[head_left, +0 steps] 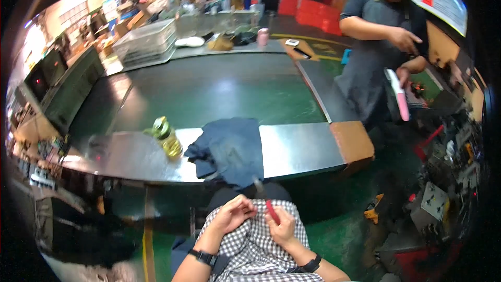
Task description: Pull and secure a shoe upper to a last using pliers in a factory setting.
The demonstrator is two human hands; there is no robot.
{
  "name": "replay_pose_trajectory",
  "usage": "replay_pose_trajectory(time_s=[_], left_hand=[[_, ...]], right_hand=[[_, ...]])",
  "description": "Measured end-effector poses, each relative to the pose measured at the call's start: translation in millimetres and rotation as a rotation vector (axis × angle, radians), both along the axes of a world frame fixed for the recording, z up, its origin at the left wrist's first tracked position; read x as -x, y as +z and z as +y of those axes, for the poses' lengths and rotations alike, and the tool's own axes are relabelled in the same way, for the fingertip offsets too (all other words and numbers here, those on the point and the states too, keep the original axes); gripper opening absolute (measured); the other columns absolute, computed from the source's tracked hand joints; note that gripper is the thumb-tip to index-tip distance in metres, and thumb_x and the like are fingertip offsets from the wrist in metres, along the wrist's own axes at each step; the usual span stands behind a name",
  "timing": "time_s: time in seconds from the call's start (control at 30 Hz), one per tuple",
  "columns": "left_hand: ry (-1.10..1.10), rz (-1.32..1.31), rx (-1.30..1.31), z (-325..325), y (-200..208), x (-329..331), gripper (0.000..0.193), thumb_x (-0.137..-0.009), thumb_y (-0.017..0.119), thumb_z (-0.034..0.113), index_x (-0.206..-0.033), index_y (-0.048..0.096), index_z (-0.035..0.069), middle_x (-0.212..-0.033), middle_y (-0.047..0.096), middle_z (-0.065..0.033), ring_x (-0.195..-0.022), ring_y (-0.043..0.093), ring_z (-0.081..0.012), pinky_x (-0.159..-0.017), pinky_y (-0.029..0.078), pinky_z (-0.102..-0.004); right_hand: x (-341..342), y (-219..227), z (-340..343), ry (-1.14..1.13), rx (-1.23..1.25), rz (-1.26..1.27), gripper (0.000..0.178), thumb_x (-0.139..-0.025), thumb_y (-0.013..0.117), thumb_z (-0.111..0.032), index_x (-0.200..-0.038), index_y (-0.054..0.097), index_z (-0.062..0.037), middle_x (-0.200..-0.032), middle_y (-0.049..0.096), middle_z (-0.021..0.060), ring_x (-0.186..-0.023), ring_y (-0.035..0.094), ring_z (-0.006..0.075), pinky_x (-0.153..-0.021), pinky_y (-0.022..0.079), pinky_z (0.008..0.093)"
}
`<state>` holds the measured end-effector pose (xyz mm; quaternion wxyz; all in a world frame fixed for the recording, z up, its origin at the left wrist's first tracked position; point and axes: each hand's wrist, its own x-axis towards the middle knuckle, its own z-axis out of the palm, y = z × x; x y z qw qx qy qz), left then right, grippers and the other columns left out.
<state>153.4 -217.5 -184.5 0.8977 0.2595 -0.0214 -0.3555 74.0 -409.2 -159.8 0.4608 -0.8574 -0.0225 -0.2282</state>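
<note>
My right hand [282,226], over my lap, is closed around the red handle of a slim tool [272,211]. Its narrow greyish end points up toward the bench and is blurred, so its exact kind is unclear. Beside it, my left hand [235,215] is half curled, fingertips turned toward the tool; nothing shows in it. A checked black-and-white apron [250,250] covers my lap under both hands. Just beyond them, a dark blue cloth [229,149] lies crumpled over the metal front edge of the bench [297,146].
Left of the cloth stands a bottle of yellowish liquid [168,138]. Cardboard [353,141] covers the bench's right corner. Stacked clear bins [146,44] and a pink cup [262,36] stand at the back. At right a co-worker [376,47] holds a long white-and-pink object [398,96].
</note>
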Motion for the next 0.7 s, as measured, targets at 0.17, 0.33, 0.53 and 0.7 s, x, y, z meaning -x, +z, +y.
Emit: replay_pose_trajectory(time_s=[0.17, 0.33, 0.53, 0.7], left_hand=[[-0.107, 0.030, 0.110, -21, -9, -7, 0.026, -0.099, 0.061, 0.027, -0.112, 0.060, 0.005, -0.108, 0.066, -0.0122, -0.108, 0.063, -0.0251, -0.103, 0.046, -0.0439], [-0.040, -0.116, 0.015, -17, -9, -4, 0.030, -0.102, 0.052, 0.037, -0.101, 0.059, 0.008, -0.106, 0.065, -0.0106, -0.105, 0.062, -0.0242, -0.100, 0.046, -0.0431], [0.230, -0.422, 0.066, -7, 99, -20, 0.027, -0.104, 0.050, 0.032, -0.103, 0.053, 0.005, -0.109, 0.063, -0.0158, -0.099, 0.067, -0.0248, -0.090, 0.056, -0.0395], [0.572, -0.992, 0.107, 3, 231, 1, 0.032, -0.103, 0.052, 0.037, -0.104, 0.051, 0.006, -0.102, 0.058, -0.0161, -0.097, 0.065, -0.0319, -0.089, 0.055, -0.0451]], right_hand=[[3, 1, -13, -0.032, -0.009, -0.012, 0.015, -0.088, 0.069, -0.015, -0.092, 0.067, -0.0010, -0.083, 0.066, 0.0142, -0.073, 0.065, 0.0330, -0.067, 0.050, 0.0409], [1, 4, -5, 0.029, -0.050, -0.036, 0.015, -0.091, 0.067, -0.017, -0.091, 0.065, -0.0014, -0.085, 0.066, 0.0136, -0.075, 0.065, 0.0324, -0.069, 0.050, 0.0402], [-2, 3, -4, 0.036, -0.034, -0.070, 0.015, -0.092, 0.067, -0.016, -0.089, 0.066, -0.0015, -0.084, 0.066, 0.0138, -0.075, 0.065, 0.0322, -0.067, 0.050, 0.0388], [3, 5, -5, 0.028, -0.043, 0.007, 0.014, -0.092, 0.068, -0.017, -0.092, 0.066, -0.0028, -0.086, 0.066, 0.0128, -0.074, 0.065, 0.0305, -0.066, 0.050, 0.0376]])
